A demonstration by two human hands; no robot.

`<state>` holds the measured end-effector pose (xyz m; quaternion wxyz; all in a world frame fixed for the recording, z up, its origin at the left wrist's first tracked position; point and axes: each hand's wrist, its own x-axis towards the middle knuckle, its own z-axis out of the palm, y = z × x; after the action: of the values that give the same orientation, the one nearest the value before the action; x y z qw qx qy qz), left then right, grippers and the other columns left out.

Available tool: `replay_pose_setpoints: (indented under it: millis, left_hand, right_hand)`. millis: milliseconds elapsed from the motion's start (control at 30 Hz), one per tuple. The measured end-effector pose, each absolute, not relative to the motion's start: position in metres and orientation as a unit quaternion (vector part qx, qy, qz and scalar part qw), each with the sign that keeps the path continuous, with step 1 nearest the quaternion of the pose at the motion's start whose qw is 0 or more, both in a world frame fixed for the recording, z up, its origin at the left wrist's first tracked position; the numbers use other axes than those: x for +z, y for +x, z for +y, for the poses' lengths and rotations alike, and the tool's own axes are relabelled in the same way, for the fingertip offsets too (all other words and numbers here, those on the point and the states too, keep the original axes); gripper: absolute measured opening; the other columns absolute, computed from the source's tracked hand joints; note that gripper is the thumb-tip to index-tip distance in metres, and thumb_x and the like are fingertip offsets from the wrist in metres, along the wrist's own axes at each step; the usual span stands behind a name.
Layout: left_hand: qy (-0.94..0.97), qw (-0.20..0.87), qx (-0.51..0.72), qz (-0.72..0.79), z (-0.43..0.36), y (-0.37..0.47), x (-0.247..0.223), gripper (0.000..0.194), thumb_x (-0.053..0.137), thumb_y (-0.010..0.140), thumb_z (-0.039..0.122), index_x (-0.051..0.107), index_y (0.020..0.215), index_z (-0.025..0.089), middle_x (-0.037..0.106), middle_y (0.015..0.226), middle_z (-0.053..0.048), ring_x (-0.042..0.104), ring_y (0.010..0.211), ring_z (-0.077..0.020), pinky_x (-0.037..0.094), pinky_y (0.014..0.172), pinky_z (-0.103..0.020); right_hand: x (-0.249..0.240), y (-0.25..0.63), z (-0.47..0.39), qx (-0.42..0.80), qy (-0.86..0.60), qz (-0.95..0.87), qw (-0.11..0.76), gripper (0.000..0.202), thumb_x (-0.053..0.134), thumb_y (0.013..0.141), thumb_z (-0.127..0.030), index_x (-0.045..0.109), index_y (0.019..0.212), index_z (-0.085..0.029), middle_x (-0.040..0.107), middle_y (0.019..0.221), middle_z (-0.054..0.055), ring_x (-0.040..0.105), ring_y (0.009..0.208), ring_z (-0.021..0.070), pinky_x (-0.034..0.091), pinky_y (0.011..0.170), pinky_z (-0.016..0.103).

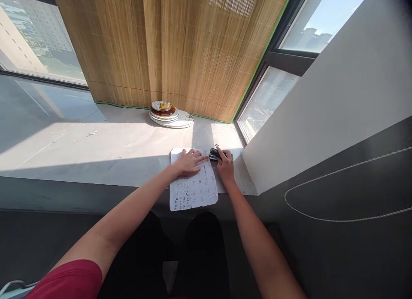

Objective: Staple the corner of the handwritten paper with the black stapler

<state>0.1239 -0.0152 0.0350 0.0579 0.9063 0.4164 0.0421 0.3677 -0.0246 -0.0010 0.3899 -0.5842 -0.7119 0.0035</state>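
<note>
At the far left I see a window [35, 37] with buildings outside, and, low down, the red sleeve [71, 282] of my left arm. A few pale scraps [92, 133] lie on the sunlit windowsill [122, 140]. A bamboo blind [180, 45] hangs behind it, and near its lower hem I make out a stack of plates [164, 116] with a small yellow item [165, 105] on top.

Nearer to me, the handwritten sheet [196, 189] lies on the windowsill, its lower part reaching past the front edge above my dark-clad knees [206, 243]. I have the left hand [188, 163] flat on its upper part, fingers spread. At the upper right edge, my right hand [225, 163] is curled around a black stapler [213, 153]; I cannot tell whether the sheet sits between its jaws. Further right come another window [270, 97], a white wall [322, 97] and a looped cord [322, 219].
</note>
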Motion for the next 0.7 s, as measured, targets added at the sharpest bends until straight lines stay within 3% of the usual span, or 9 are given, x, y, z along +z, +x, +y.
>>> replay_pose_setpoints:
  millis: [133, 300, 567, 700]
  left_hand:
    - [0.914, 0.084, 0.045, 0.394, -0.013, 0.123, 0.033, 0.062, 0.049, 0.105, 0.041, 0.051, 0.166, 0.047, 0.049, 0.168, -0.009, 0.040, 0.156, -0.0410, 0.020, 0.127, -0.078]
    - [0.916, 0.131, 0.072, 0.374, -0.010, 0.126, 0.027, 0.059, 0.054, 0.102, 0.037, 0.059, 0.159, 0.051, 0.036, 0.181, 0.002, 0.035, 0.162, -0.0404, 0.016, 0.131, -0.075]
    - [0.913, 0.146, 0.091, 0.371, -0.007, 0.128, 0.016, 0.062, 0.058, 0.101, 0.040, 0.054, 0.161, 0.056, 0.032, 0.183, 0.008, 0.035, 0.163, -0.0423, 0.009, 0.133, -0.077]
    - [0.912, 0.140, 0.080, 0.377, -0.009, 0.129, 0.016, 0.062, 0.056, 0.102, 0.040, 0.052, 0.163, 0.054, 0.031, 0.183, 0.006, 0.034, 0.164, -0.0415, 0.008, 0.132, -0.078]
  right_hand:
    - [0.001, 0.368, -0.025, 0.004, -0.588, -0.716, 0.377, 0.057, 0.047, 0.101, -0.013, 0.066, 0.153, -0.025, 0.065, 0.131, 0.014, 0.057, 0.119, 0.0309, 0.052, 0.107, 0.047]
    - [0.003, 0.369, -0.026, 0.006, -0.588, -0.719, 0.369, 0.057, 0.047, 0.099, -0.011, 0.068, 0.151, -0.024, 0.064, 0.132, 0.014, 0.056, 0.121, 0.0306, 0.053, 0.107, 0.046]
    - [0.007, 0.368, -0.030, -0.004, -0.588, -0.735, 0.337, 0.070, 0.036, 0.102, -0.006, 0.057, 0.164, -0.029, 0.063, 0.134, 0.014, 0.055, 0.122, 0.0303, 0.051, 0.107, 0.047]
    - [0.009, 0.366, -0.032, -0.028, -0.596, -0.741, 0.308, 0.068, 0.036, 0.101, -0.006, 0.064, 0.158, -0.032, 0.062, 0.138, 0.014, 0.052, 0.126, 0.0330, 0.051, 0.106, 0.049]
